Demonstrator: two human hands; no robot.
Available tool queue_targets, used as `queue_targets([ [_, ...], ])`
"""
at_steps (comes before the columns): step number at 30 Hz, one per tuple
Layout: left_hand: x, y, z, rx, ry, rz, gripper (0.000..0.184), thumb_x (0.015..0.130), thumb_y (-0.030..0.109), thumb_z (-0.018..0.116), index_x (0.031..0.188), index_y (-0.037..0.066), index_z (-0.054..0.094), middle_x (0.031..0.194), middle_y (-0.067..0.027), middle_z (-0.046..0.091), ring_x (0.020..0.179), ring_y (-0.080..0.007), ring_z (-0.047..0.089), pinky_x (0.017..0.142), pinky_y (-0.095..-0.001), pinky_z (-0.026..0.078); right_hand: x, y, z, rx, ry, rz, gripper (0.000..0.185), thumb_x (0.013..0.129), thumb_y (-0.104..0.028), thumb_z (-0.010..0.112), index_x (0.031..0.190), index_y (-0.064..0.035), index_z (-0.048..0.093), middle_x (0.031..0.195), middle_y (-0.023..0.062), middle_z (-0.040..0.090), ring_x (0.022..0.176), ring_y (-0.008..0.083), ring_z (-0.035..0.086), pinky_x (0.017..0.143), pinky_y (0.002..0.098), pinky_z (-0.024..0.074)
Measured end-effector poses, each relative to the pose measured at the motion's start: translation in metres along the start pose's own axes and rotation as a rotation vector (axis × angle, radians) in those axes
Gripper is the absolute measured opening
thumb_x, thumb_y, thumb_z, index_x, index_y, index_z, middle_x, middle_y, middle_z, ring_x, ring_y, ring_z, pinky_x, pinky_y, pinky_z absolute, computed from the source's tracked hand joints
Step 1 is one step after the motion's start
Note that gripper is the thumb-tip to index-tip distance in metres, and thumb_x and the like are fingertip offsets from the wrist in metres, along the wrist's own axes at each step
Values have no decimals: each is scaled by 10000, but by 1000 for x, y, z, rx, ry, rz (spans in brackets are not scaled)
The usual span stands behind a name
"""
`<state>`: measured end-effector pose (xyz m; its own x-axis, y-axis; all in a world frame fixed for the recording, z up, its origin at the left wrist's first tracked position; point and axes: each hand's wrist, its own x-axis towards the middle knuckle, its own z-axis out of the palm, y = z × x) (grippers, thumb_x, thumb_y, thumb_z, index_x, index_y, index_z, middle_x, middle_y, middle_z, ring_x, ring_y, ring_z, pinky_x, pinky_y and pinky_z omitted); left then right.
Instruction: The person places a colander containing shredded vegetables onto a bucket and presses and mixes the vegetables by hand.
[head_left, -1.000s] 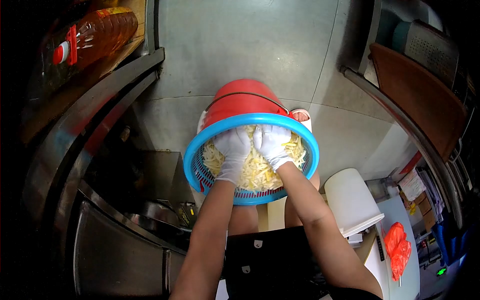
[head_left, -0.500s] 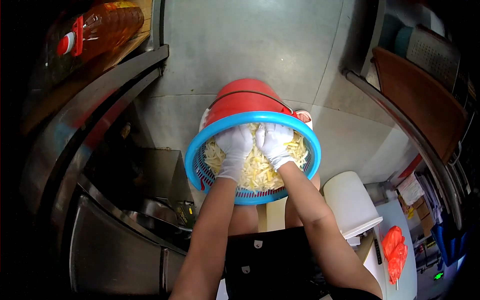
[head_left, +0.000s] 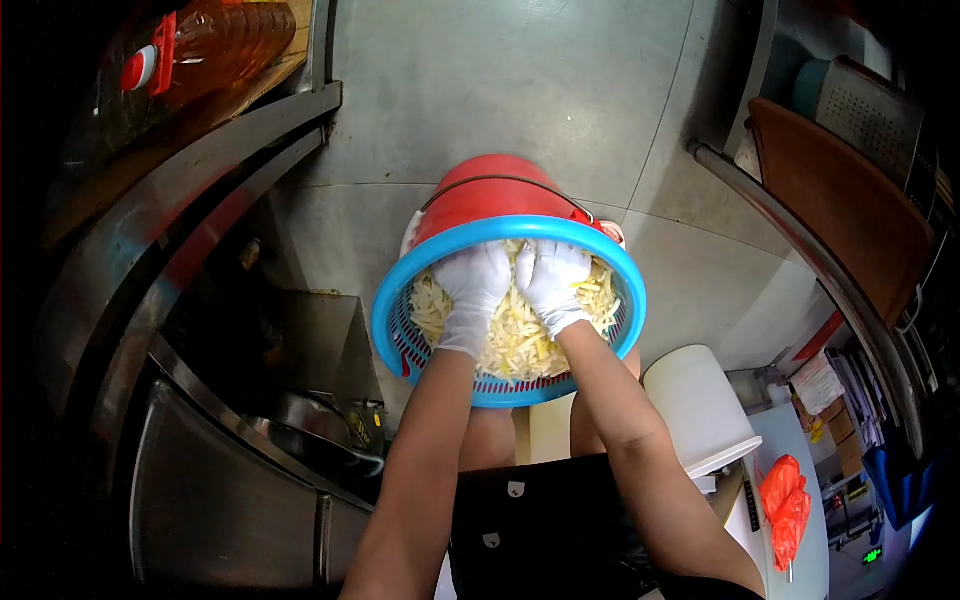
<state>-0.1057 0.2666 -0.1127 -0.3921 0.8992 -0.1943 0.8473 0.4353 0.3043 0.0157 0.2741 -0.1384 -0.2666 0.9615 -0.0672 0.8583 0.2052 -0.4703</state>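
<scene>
A blue plastic colander [head_left: 632, 290] full of pale, thin-cut vegetable strips [head_left: 515, 340], a few of them yellowish, sits tilted against a red bucket [head_left: 490, 200] with a wire handle. Both hands wear thin white gloves and are sunk in the strips near the far rim. My left hand [head_left: 475, 275] is curled into the strips, its fingertips hidden among them. Close beside it, my right hand [head_left: 555, 272] is also bent closed over strips, knuckles upward. The exact kind of vegetable cannot be made out.
Grey floor tiles [head_left: 500, 90] lie beyond the bucket. A white tub [head_left: 695, 400] stands at right, near a red plastic bag [head_left: 785, 510] on a table. Metal rack rails [head_left: 810, 240] run along the right; a steel counter [head_left: 230, 490] and an oil bottle [head_left: 220, 50] are at left.
Both gloved hands stay in the strips and shift only slightly. The colander's far rim appears a little higher in view; the camera has moved slightly.
</scene>
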Motion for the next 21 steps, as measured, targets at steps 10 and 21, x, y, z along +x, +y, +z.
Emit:
queue_targets([
  [10,7,2,-5,23,65,55,368,881,313,505,1035,34,688,1049,-219,686,960,-412,648,881,-529,482,1,-3,2,-11,-16,42,265,717,-307,605,875,-95,623,792,160,592,734,377,571,645,544,406],
  [21,14,2,-9,101,-230,-3,415,893,343,493,1141,55,659,1177,-217,647,1100,-391,600,1039,-542,346,7,-9,-1,-69,20,27,222,726,-305,610,825,-107,627,752,146,599,694,371,573,617,546,409],
])
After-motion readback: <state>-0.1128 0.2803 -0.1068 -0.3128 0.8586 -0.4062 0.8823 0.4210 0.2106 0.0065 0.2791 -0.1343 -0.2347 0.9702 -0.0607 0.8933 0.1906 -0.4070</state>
